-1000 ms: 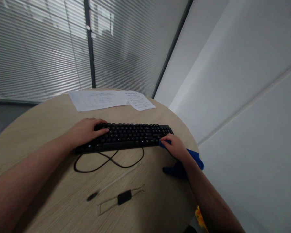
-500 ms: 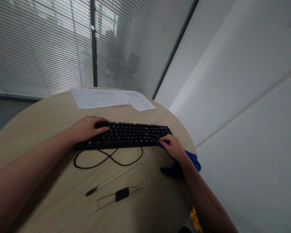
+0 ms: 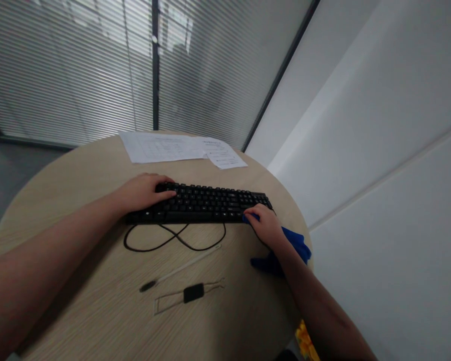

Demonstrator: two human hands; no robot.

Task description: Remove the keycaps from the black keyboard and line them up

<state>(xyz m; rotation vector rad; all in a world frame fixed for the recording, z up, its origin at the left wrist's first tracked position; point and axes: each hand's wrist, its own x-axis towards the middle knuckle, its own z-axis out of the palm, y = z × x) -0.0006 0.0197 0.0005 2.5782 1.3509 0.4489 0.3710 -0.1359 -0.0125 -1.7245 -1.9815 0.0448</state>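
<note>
Here's the left hand (image 3: 145, 191), clasping the left end of the black keyboard (image 3: 206, 204): thumb across the keys, index finger along the far edge, the remaining fingers mostly tucked out of view. And over on the other side, the right hand (image 3: 265, 223) has its fingers pinched on a blue cloth (image 3: 298, 243), a small bunch of it poking out at the fingertips, right up against the keyboard's near edge towards the right end. The rest of that cloth spills out behind those fingers, partly under the wrist and forearm, onto the tabletop (image 3: 78, 180).

So the keyboard lies flat between the two sets of fingers, its long row of keys stretching from one to the other. Nearer the body than the left fingers, a black cable (image 3: 140, 250) loops out from under the board and crosses itself. Below that, between the hands, there's a slim pale stick with a dark tip (image 3: 190, 263), lying at a slant, and just nearer still, a wire tool with a black middle (image 3: 193, 293).

Beyond the fingers of both hands, white papers (image 3: 161, 148) lie near the far rim, printed, the text too small to read. And low down, nearer than the right fingers, a splash of yellow (image 3: 306, 342) beside the forearm, hard to make out.
</note>
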